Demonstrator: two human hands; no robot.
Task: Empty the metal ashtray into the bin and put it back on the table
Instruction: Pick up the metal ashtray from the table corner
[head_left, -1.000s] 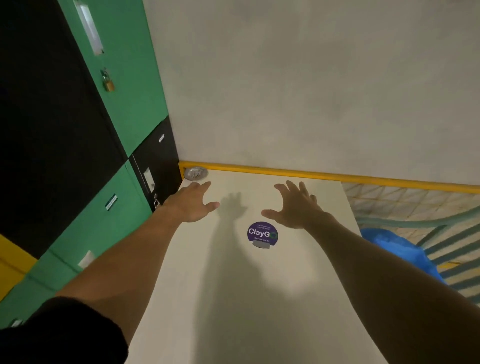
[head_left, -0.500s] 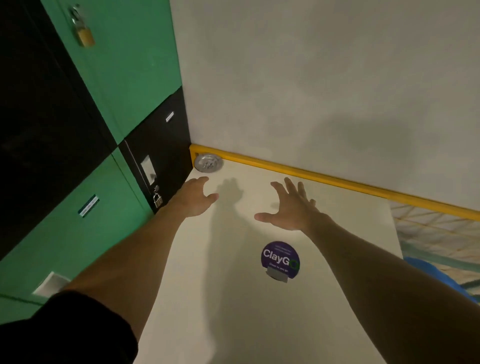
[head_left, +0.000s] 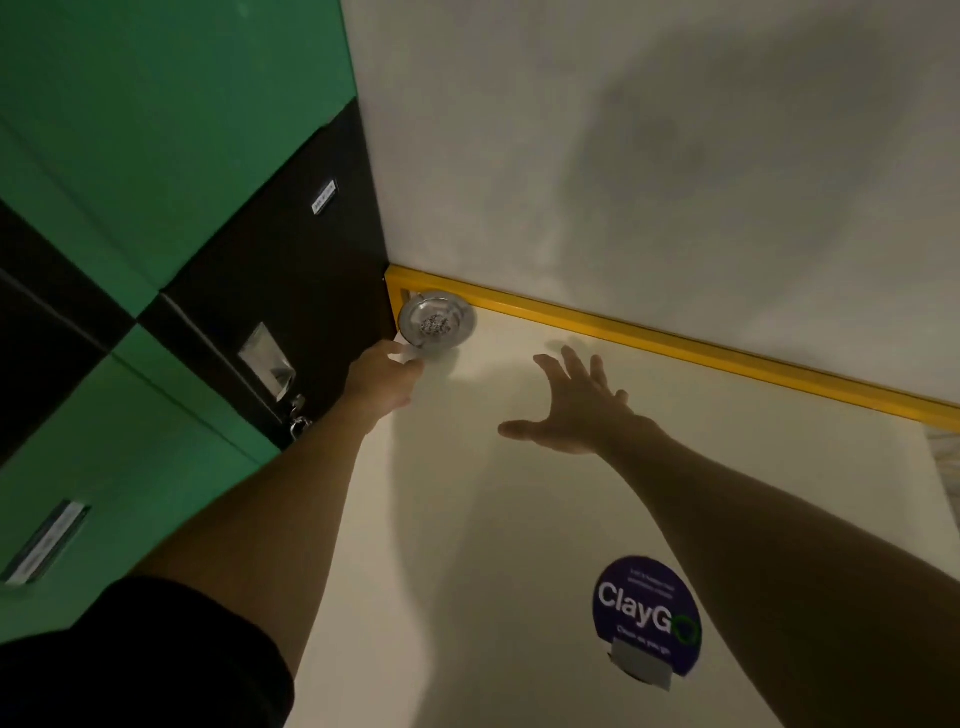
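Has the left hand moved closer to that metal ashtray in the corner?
Yes. The left hand has advanced toward the ashtray by the yellow strip; its fingers now reach the near rim.

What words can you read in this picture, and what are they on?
"ClayGo": big white letters on the round purple sticker stuck to the table.
Small lines above and below it on the sticker: too blurred to read.
White label on the black locker door: too small to read.
Label plate on the green locker: blurred, unreadable.
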